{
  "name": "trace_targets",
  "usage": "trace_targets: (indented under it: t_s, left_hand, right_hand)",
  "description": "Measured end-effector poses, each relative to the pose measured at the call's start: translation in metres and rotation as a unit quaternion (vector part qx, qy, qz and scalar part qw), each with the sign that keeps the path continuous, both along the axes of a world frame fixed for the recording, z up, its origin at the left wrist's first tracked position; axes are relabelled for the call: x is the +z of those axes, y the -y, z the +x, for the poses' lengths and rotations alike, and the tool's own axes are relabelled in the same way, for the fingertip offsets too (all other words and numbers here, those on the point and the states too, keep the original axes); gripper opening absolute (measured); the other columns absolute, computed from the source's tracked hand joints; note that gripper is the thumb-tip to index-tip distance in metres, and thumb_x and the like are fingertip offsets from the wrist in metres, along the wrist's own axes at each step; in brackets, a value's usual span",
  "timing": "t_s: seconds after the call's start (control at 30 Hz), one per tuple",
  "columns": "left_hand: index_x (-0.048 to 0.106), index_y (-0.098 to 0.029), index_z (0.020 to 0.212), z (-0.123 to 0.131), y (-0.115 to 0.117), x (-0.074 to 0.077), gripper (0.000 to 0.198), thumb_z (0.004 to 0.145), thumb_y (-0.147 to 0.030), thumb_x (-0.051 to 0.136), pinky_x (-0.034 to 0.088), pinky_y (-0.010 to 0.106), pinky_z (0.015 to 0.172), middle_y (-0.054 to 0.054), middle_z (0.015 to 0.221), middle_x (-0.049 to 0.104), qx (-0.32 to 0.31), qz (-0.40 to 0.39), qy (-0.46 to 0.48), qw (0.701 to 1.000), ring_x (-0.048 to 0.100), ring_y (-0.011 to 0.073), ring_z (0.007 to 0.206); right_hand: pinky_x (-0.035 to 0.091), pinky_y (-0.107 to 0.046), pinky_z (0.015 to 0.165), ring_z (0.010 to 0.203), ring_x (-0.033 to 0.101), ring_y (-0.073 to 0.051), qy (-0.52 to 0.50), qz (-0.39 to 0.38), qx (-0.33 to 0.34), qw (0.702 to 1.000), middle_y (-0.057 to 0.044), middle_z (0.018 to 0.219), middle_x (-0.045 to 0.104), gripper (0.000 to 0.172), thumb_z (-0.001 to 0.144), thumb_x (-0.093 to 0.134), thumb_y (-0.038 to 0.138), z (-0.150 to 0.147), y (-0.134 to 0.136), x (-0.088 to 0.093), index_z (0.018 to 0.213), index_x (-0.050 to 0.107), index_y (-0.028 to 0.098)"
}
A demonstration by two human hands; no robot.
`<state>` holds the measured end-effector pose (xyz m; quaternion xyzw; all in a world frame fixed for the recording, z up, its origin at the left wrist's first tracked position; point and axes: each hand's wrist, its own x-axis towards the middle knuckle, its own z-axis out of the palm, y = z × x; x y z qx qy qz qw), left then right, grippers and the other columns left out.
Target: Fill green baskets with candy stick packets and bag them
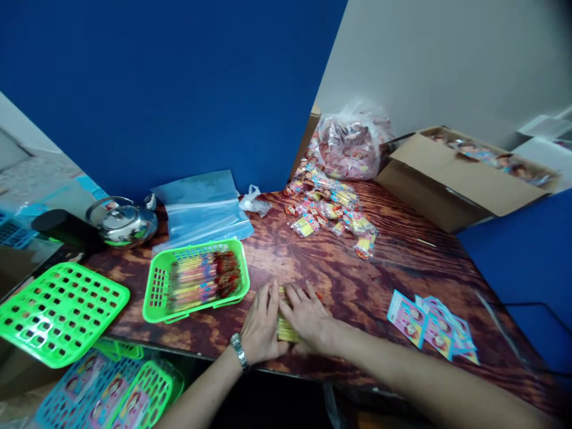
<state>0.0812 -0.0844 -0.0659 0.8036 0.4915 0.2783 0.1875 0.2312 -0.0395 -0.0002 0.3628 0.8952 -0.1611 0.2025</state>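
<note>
Between my two hands, near the table's front edge, is a stack of small packets with yellow sticks [286,331]. My left hand [263,325], with a metal watch on the wrist, is pressed along the stack's left side, fingers pointing away from me. Fingers of my right hand [310,316] curl over its top and right side, hiding much of it. Just left of them stands a green basket [154,292] with rows of similar packets lying in it. Printed cards [440,325] lie fanned out to the right of my hands.
Loose packets [330,205] are heaped at the back before a full clear bag [351,143]. An open carton [440,176] stands at right. Plastic sheets [203,208], a metal kettle [127,223] and a green lid [62,313] are at left. Baskets [84,387] sit below the table edge.
</note>
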Motion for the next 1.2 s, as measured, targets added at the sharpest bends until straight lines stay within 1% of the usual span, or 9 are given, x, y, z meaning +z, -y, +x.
trace_targets:
  t_s: [0.2, 0.33, 0.43, 0.53, 0.67, 0.77, 0.93, 1.07, 1.2]
  left_hand:
    - [-0.012, -0.005, 0.143, 0.002, -0.004, 0.005, 0.119, 0.053, -0.023, 0.065, 0.04, 0.054, 0.097, 0.028, 0.138, 0.027, 0.004, -0.021, 0.006, 1.0, 0.034, 0.0412, 0.127]
    - [0.0, -0.005, 0.145, -0.019, 0.01, 0.045, 0.106, 0.067, -0.031, 0.067, 0.041, 0.052, 0.098, 0.028, 0.144, 0.023, -0.038, -0.008, -0.021, 0.999, 0.026, 0.0391, 0.133]
    - [0.028, -0.017, 0.141, -0.07, 0.024, 0.089, 0.067, 0.082, -0.026, 0.057, 0.042, 0.039, 0.101, 0.015, 0.141, 0.038, -0.074, 0.063, -0.055, 0.994, 0.039, 0.0263, 0.128]
    - [0.046, -0.02, 0.129, -0.142, 0.03, 0.112, 0.046, 0.084, -0.023, 0.055, 0.044, 0.04, 0.097, 0.011, 0.123, 0.055, 0.031, 0.151, -0.111, 0.982, 0.051, 0.0242, 0.115]
    - [0.053, -0.017, 0.12, -0.218, 0.029, 0.101, 0.042, 0.083, -0.038, 0.052, 0.044, 0.048, 0.091, 0.013, 0.12, 0.056, -0.002, 0.169, -0.27, 0.948, 0.047, 0.0331, 0.117]
    - [0.057, -0.02, 0.114, -0.237, 0.029, 0.091, 0.031, 0.086, -0.025, 0.045, 0.037, 0.05, 0.099, 0.009, 0.112, 0.061, -0.043, 0.194, -0.337, 0.92, 0.044, 0.0319, 0.121]
    - [0.06, -0.02, 0.101, -0.201, 0.041, 0.098, 0.037, 0.086, -0.003, 0.031, 0.039, 0.044, 0.094, 0.002, 0.081, 0.065, -0.01, 0.185, -0.328, 0.926, 0.06, 0.0186, 0.086]
    - [0.055, -0.01, 0.109, -0.119, 0.043, 0.089, 0.036, 0.083, 0.001, 0.033, 0.043, 0.03, 0.061, 0.003, 0.07, 0.061, 0.001, 0.188, -0.352, 0.917, 0.056, 0.0161, 0.064]
    - [0.058, -0.007, 0.104, -0.039, 0.023, 0.087, 0.025, 0.09, -0.021, 0.044, 0.046, 0.034, 0.063, 0.011, 0.083, 0.065, 0.086, 0.206, -0.284, 0.932, 0.058, 0.0198, 0.07]
  right_hand:
    - [0.041, -0.051, 0.087, 0.109, 0.043, -0.036, -0.012, 0.004, 0.016, 1.0, -0.021, 0.122, 0.041, 0.104, 0.05, 0.077, 0.036, 0.0, -0.01, 0.011, 0.138, 0.026, 0.013]
    - [0.047, -0.044, 0.076, 0.102, 0.047, -0.034, 0.004, 0.01, 0.031, 0.999, -0.017, 0.117, 0.043, 0.106, 0.051, 0.077, 0.037, 0.001, -0.016, 0.015, 0.14, 0.022, 0.017]
    - [0.048, -0.042, 0.072, 0.1, 0.051, -0.033, -0.002, 0.006, 0.043, 0.999, -0.017, 0.119, 0.042, 0.115, 0.051, 0.076, 0.038, 0.003, -0.019, 0.017, 0.145, 0.011, 0.023]
    - [0.048, -0.04, 0.069, 0.098, 0.054, -0.034, -0.013, -0.007, 0.041, 0.999, -0.018, 0.124, 0.04, 0.123, 0.05, 0.076, 0.037, 0.006, -0.022, 0.019, 0.146, 0.0, 0.025]
    - [0.048, -0.041, 0.071, 0.095, 0.057, -0.034, -0.035, -0.026, 0.016, 0.999, -0.017, 0.123, 0.042, 0.121, 0.051, 0.074, 0.038, 0.01, -0.026, 0.018, 0.147, 0.0, 0.025]
    - [0.046, -0.044, 0.078, 0.098, 0.057, -0.035, -0.074, -0.051, -0.027, 0.996, -0.016, 0.124, 0.043, 0.12, 0.05, 0.074, 0.038, 0.018, -0.029, 0.017, 0.147, 0.004, 0.024]
    - [0.038, -0.043, 0.095, 0.114, 0.049, -0.033, -0.234, -0.114, -0.133, 0.956, -0.016, 0.134, 0.042, 0.117, 0.056, 0.074, 0.039, 0.042, -0.039, 0.02, 0.147, 0.003, 0.019]
    - [0.027, -0.044, 0.106, 0.13, 0.034, -0.031, -0.358, -0.115, -0.186, 0.908, -0.018, 0.146, 0.027, 0.11, 0.063, 0.071, 0.041, 0.054, -0.05, 0.031, 0.147, 0.003, 0.015]
    - [0.026, -0.043, 0.108, 0.131, 0.034, -0.029, -0.408, -0.135, -0.21, 0.878, -0.017, 0.147, 0.025, 0.11, 0.067, 0.068, 0.046, 0.049, -0.057, 0.047, 0.146, -0.002, 0.014]
